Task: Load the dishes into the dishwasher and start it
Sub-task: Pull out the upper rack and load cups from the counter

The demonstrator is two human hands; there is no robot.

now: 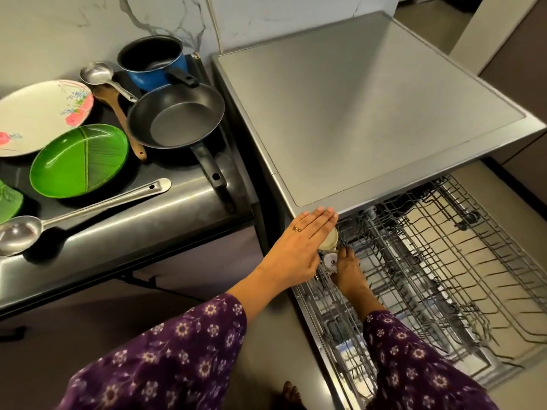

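1. Left hand (299,247): fingers straight and together, palm down, laid over a cream cup (331,238) that shows just under the fingertips. Contact cannot be told.
2. Right hand (350,272): fingers reach forward onto a small white cup (330,259), with the thumb on its near side, seemingly pinching it. This cup lies directly ahead of the fingers, just nearer than the cream one.
3. Upper rack (444,261): drawn out of the dishwasher (370,113). Both cups are at its corner under the left fingers, and the wires run on to the right of the right fingers.
4. Waiting on the table (177,208), all left of the left fingers: frying pan (174,119), blue saucepan (154,63), green plate (80,159), floral plate (38,113), ladle (97,75), wooden spatula (118,113).
5. Long steel spoon (74,214): its long axis runs toward the left fingers, handle end nearest and bowl farthest. The left hand is judged the nearer for the next pick-up.
6. Writing: there is a small reddish mark on the white cup, too small to read. No brand is legible on the dishwasher.
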